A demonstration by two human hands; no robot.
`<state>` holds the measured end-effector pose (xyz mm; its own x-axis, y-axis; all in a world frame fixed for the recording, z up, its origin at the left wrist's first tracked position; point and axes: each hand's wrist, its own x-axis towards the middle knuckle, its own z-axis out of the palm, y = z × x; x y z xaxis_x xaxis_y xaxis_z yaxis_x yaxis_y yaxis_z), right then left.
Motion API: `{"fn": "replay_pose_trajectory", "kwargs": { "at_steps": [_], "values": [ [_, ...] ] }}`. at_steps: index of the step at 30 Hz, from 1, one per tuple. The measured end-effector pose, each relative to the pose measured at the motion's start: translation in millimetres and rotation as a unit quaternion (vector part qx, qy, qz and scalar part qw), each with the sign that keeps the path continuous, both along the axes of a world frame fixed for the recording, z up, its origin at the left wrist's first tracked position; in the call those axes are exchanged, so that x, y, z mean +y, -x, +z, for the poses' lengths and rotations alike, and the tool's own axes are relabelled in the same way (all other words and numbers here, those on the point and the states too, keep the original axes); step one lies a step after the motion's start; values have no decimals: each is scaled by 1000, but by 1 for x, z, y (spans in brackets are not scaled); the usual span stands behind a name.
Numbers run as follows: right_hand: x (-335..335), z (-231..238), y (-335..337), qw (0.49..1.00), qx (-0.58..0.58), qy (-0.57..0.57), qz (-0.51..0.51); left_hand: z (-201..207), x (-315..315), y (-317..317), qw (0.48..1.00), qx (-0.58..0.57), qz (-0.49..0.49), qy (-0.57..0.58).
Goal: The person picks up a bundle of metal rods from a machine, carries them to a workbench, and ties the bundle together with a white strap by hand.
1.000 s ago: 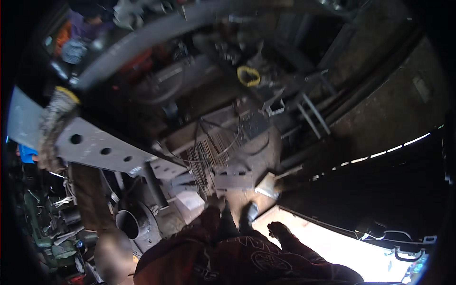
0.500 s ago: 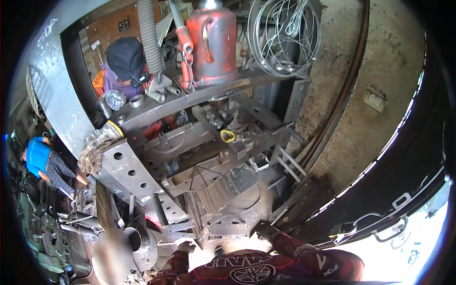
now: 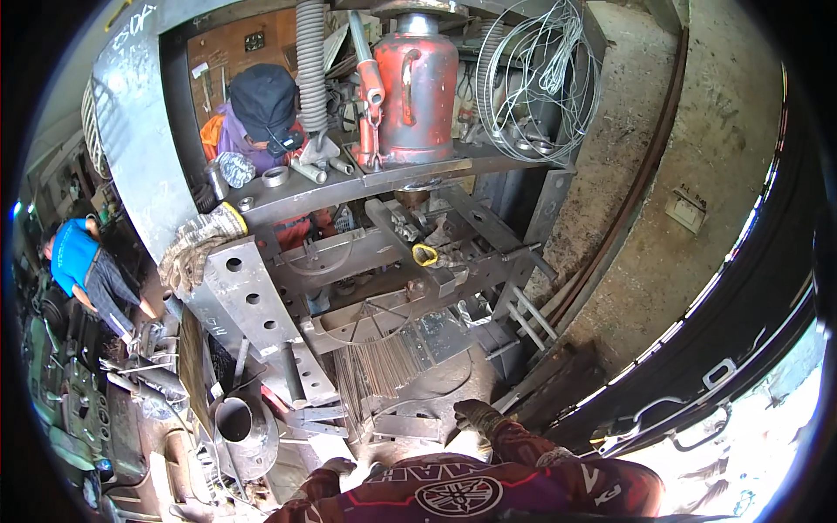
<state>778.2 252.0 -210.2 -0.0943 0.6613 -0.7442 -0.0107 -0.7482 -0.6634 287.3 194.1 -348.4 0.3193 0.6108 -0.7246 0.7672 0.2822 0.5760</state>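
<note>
My right hand (image 3: 477, 417), in a dark work glove, hangs in front of me. Its fingers are loosely bent and nothing shows in them. My left hand (image 3: 336, 465) is low at the picture's bottom, close to my body, with its fingers mostly hidden. Ahead of both hands is a bundle of thin rusty rods (image 3: 377, 366), lying at the foot of a heavy steel press frame (image 3: 253, 296) with round holes. A flat steel bar (image 3: 408, 426) lies just left of my right hand. Neither hand visibly touches these things.
A red hydraulic jack (image 3: 418, 100) stands on the frame's upper beam, beside a hanging wire coil (image 3: 536, 87). A worn glove (image 3: 196, 244) drapes over the left post. A flanged pipe (image 3: 240, 427) sits lower left. Behind the frame crouches a capped person (image 3: 261, 109); another person (image 3: 78, 257) bends at far left.
The frame and the things on it have shifted slightly right and down in my view. My right hand has turned a little, showing more of the glove; my left hand is lower in the picture.
</note>
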Motion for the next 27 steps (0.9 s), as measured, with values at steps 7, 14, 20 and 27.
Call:
{"fn": "replay_pose_trajectory", "kwargs": {
  "at_steps": [7,14,20,27],
  "values": [
    [12,-23,8,995,83,-19,-45,106,28,-50,981,23,13,-190],
    [74,58,77,890,271,-362,-62,321,35,-86,911,-145,82,-376],
    [82,215,160,802,-177,-571,0,326,39,-75,877,-217,112,-414],
    [91,157,162,876,-95,-471,-35,312,20,-48,907,-206,178,-321]
  ]
}}
